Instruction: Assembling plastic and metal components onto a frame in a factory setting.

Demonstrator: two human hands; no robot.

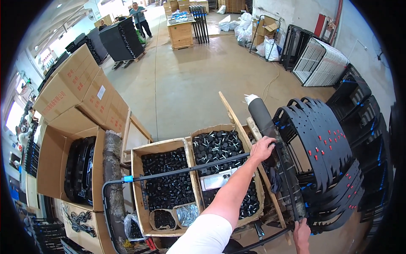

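While both hands are on it, I log the black frame (186, 168) as lifted and not yet set down.

- Far left: an open cardboard box (50, 156) holds dark curved parts, untouched.
- The frame's left corner, with a blue tag (128, 178), hangs just beside that box. Its long bar crosses over two open boxes: one (137, 154) full of black caps, the next (211, 128) full of black knobs with bolts.
- Left hand (262, 149): fingers closed over the frame's upper right end, beside a grey roll (260, 114).
- Right hand (301, 233): at the lower edge, clasped round the frame's bottom bar.
- Right: a stack of black perforated panels (325, 144) with red and blue clips, touching or nearly touching the frame; I cannot tell which.

Judgement: many pieces are stacked, one is in hand, and its placing is left to do.
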